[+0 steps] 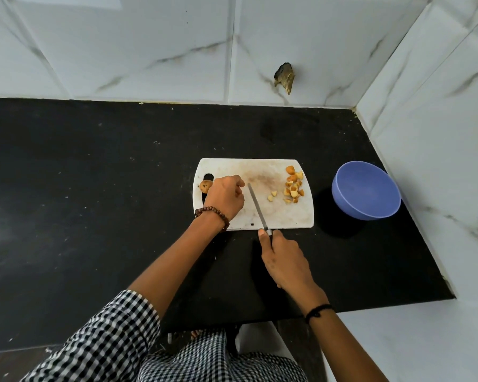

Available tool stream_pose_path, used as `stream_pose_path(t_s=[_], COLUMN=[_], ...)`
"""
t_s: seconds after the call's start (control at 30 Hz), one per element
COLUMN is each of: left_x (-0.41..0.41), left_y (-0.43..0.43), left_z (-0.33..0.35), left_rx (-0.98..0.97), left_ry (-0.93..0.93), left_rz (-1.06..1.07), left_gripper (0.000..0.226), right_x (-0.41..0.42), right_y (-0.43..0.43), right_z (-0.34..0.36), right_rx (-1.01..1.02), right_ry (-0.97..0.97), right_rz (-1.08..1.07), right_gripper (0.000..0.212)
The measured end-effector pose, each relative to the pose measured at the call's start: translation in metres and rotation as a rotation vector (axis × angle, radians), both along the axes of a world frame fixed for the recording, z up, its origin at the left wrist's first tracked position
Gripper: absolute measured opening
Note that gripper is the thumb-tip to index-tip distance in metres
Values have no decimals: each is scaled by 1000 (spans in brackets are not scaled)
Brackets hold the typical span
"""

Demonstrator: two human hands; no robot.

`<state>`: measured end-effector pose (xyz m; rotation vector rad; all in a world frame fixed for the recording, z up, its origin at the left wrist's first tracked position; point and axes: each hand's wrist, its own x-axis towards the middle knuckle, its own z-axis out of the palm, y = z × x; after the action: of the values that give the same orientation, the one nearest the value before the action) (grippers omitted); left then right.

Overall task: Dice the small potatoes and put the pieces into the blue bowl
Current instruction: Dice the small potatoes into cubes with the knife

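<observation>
You've got a black countertop [94,188] with pale flecks, tucked into a corner. White marble-look tiles with grey veins cover the back wall [122,51] and the right wall [439,106]. There's a ragged dark hole [284,78] low on the back wall. Light's soft and even.

Left hand [225,198] perhaps hides something under its fingers [239,183].

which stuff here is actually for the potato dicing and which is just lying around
For the job: knife, cutting board, whole potato, diced pieces, blue bowl.

Just there: brown lump on the wall tile.
</observation>
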<state>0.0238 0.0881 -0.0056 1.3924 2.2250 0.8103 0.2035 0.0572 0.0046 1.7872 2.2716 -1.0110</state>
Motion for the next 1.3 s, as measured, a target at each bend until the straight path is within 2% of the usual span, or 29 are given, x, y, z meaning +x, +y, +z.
stream_pose_path(t_s=[0.13, 0.27, 0.37, 0.53, 0.9, 1.3], left_x=[-6, -23, -35, -47, -51, -10], left_y=[-7, -19, -27, -34, -32, -3], left_z=[3, 5, 2, -4, -8, 0], left_rx=[67, 95, 77, -37, -45, 66], left_ry=[134, 224, 260, 228, 234, 50], left_rz=[-45, 4, 18, -3, 59, -148], left_gripper=[24, 22, 34, 59, 33, 36], right_x=[8, 26, 34, 30, 5, -5], right_y=[6, 17, 22, 19, 16, 35], right_z=[-3, -6, -5, -3, 0, 1], right_rx=[38, 70, 85, 89, 32, 29], right_ry=[-17, -28, -25, 23, 145, 182], right_rz=[-34, -128, -169, -167, -121, -76], right_gripper=[50, 53, 53, 53, 49, 48])
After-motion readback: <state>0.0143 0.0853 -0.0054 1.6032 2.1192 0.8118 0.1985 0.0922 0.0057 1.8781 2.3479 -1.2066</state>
